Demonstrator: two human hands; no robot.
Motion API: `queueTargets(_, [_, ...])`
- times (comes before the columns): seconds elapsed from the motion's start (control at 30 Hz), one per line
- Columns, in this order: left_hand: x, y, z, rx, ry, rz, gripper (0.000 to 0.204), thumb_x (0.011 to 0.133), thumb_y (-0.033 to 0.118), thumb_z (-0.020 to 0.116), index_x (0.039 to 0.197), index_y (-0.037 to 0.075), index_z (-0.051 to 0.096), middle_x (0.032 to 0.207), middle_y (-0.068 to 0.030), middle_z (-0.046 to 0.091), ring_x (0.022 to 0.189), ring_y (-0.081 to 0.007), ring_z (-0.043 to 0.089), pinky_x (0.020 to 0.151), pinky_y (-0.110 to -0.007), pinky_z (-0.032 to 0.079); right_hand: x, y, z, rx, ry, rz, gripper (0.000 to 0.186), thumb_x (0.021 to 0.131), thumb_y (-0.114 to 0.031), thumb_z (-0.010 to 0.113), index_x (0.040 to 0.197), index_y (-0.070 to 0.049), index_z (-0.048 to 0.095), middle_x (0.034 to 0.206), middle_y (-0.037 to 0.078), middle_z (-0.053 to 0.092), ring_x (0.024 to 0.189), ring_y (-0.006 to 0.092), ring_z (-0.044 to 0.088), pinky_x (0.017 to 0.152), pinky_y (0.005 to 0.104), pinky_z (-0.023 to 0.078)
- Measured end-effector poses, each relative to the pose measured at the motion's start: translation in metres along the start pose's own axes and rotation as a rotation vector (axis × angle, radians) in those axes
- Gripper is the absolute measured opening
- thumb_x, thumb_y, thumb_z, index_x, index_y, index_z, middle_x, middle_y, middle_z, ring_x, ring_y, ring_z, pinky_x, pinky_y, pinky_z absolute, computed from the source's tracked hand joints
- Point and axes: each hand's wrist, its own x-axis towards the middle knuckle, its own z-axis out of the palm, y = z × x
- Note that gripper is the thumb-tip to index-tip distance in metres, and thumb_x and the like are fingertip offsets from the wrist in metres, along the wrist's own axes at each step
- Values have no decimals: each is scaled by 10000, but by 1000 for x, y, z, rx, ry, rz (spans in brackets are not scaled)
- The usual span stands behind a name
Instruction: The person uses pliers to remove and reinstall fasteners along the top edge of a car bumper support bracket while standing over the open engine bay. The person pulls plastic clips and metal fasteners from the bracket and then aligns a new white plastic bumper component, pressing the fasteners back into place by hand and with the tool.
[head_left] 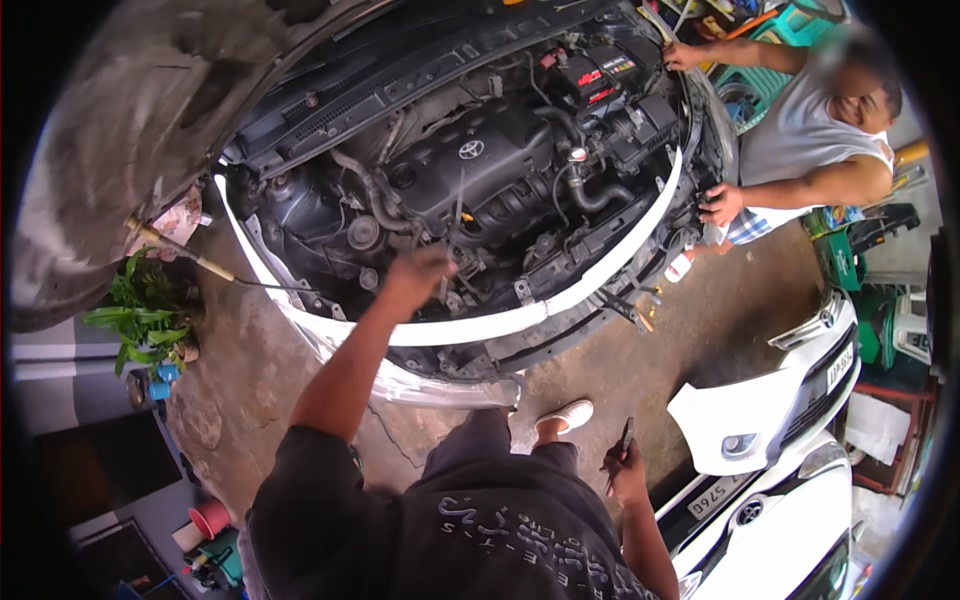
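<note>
My left hand [418, 277] reaches over the front of an open car engine bay, closed around a long, thin grey rod-like thing [459, 205] that points up toward the dark engine cover [470, 150]. Motion blurs the fingers, and the rod's kind cannot be made out. Down by my right side, my right hand [627, 478] grips a dark hand tool [627, 436] that looks like pliers; part of it is hidden by the fingers. A white strip [450, 330] curves along the car's front edge, below my left hand.
At the far right, another person [800, 150] rests both hands on the car's side. A removed white bumper [765, 405] sits by a white car [770, 530]. On the left are the raised hood [130, 130], a long tool with a pale handle [215, 268] and a potted plant [140, 310].
</note>
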Motion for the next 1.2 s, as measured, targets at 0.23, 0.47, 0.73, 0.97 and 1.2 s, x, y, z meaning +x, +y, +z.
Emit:
queueTargets(0.23, [-142, -27, 134, -596, -349, -229, 223, 1000, 213, 755, 1171, 94, 675, 1045, -33, 706, 937, -179, 720, 810, -360, 610, -14, -172, 36, 70, -308, -46, 115, 957, -46, 715, 1030, -25, 630, 828, -2, 649, 684, 108, 619, 636, 302, 520])
queueTargets(0.47, [-208, -10, 189, -653, -290, -142, 275, 997, 222, 768, 1210, 90, 658, 1023, -48, 709, 811, -158, 704, 636, -336, 586, -38, -228, 40, 20, -383, -321, 42, 975, -78, 734, 953, -55, 706, 755, -16, 648, 668, 74, 557, 629, 274, 450])
queueTargets(0.73, [-298, 42, 201, 712, -30, 903, 306, 934, 175, 769, 1201, 31, 724, 999, -163, 746, 868, -344, 723, 840, -438, 576, -45, -205, -21, -356, -397, -497, 134, 927, -132, 749, 940, -18, 679, 731, 136, 665, 650, 216, 616, 661, 384, 500])
queueTargets(0.97, [-303, 14, 243, 751, -247, 462, 147, 964, 160, 701, 1056, 58, 753, 979, -187, 752, 937, -390, 724, 855, -479, 566, -52, -213, -43, -401, -546, -669, 151, 930, -147, 741, 1033, -37, 725, 760, 168, 683, 679, 259, 656, 701, 399, 531])
queueTargets(1.2, [-291, -13, 222, 760, 43, 382, 166, 967, 144, 724, 1088, 34, 747, 973, -194, 765, 873, -361, 746, 800, -419, 581, -5, -139, -72, -148, -455, -527, 103, 979, -119, 718, 1035, -34, 701, 782, 24, 656, 673, 136, 557, 649, 330, 466])
